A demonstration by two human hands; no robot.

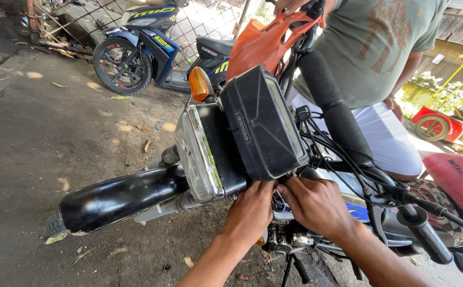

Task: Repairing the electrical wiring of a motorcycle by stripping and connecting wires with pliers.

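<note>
1. Both hands are tucked under the black dash (263, 125), right behind the headlight (198, 154).
2. Left hand (250, 210) is curled, fingertips hidden.
3. Right hand (316, 204) is curled too; can't tell what either one grips.
4. Another person's hand holds an orange bag (260, 45) up top.

An orange plastic carrier bag (260, 45) hangs from the far handlebar at top centre. A red woven sack with dark printed lettering (462, 183) lies at the right edge. A small white rectangular label (438, 59) is fixed to the wooden wall, upper right.
</note>
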